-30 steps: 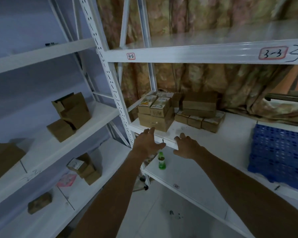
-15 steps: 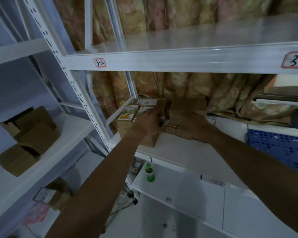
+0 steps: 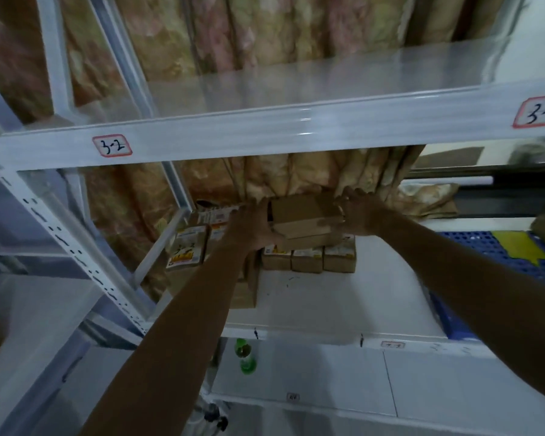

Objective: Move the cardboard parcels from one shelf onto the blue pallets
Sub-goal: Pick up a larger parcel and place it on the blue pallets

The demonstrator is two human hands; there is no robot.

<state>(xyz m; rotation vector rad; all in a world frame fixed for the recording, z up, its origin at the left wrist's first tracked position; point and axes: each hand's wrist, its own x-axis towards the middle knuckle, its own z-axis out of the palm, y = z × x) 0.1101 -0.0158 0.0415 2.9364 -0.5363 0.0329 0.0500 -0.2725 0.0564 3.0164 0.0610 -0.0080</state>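
Head view: left hand (image 3: 252, 226) and right hand (image 3: 361, 212) clamp opposite ends of the top cardboard parcel (image 3: 302, 215), its long axis spanning palm to palm atop smaller parcels (image 3: 307, 259), the blue pallet (image 3: 482, 239) lying beyond the right hand.

The white metal shelf (image 3: 328, 297) carries brown cardboard parcels at its back left: a stack of label-printed parcels (image 3: 188, 250) beside the upright, and just right of it a row of three small parcels (image 3: 307, 261) side by side. A blue perforated plastic pallet (image 3: 479, 239) lies on the shelf's right end, apart from the row.
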